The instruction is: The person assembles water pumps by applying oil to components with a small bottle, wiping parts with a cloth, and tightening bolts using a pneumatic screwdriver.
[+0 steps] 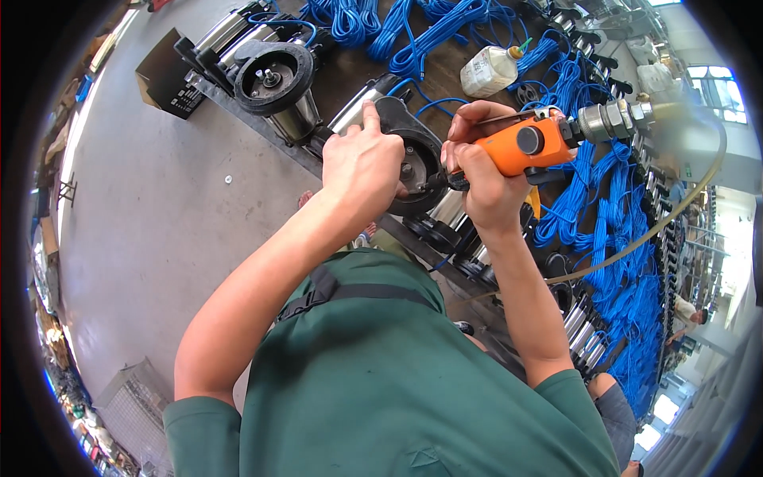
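Observation:
My right hand (494,191) is wrapped round an orange pneumatic screwdriver (513,149), its dark tip pointing left at the black round end of a steel submersible pump (410,176). Whether the tip touches a screw is too small to tell. My left hand (362,163) grips the same pump from the near left, index finger stretched along it and the other fingers curled; the thumb is mostly hidden. Left of it stands a similar pump (274,83) with its round black end facing up and a metal shaft in the middle.
Bundles of blue cable (608,278) cover the bench beyond and to the right. A white bottle (487,73) with a yellow-green nozzle stands behind the tool. A pale air hose (668,222) loops down on the right. An open cardboard box (168,75) sits at the far left.

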Demonstrator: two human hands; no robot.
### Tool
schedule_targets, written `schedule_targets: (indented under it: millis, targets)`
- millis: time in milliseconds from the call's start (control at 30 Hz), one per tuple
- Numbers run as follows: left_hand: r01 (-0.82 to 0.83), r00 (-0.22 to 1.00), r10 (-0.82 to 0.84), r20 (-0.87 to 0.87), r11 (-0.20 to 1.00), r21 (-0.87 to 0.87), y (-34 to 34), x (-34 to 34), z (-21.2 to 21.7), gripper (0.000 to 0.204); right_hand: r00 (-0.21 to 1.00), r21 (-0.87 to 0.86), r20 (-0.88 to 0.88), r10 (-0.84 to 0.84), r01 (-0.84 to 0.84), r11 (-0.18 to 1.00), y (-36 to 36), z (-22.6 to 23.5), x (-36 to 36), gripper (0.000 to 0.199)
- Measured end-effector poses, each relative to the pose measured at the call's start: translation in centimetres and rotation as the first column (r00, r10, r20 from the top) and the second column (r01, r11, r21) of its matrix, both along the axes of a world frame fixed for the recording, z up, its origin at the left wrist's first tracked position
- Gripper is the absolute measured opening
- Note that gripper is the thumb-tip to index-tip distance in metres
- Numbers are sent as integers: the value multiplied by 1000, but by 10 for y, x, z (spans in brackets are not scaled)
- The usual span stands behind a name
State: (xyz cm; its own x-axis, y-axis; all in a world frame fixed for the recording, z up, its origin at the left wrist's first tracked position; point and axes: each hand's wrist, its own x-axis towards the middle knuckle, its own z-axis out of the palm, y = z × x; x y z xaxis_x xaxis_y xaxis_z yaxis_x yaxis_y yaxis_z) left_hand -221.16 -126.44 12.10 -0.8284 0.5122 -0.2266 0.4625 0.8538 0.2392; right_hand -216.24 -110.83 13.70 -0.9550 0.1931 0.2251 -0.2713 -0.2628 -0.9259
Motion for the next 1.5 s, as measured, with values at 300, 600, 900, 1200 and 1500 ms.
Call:
schedule_targets:
  millis: [300,600,900,1200,1500]
  targets:
    - [15,998,-7,-69,993,117,-3,1,-4,47,1000,36,10,-28,28,999,-1,-3,-2,31]
    - [10,998,-3,-68,994,106,-3,1,-3,50,999,58,33,-18,16,998,-2,0,1,30]
    - [5,1000,-7,11,994,108,-2,-1,0,45,1000,84,11,10,-11,996,-4,-8,1,31]
    - [-30,999,26,21,971,235,-3,3,-8,34,998,212,-22,58,-52,976,-5,-12,9,35]
    - [-254,959,276,58,752,608,-17,36,-40,69,998,221,-6,67,-64,973,-1,-7,9,47]
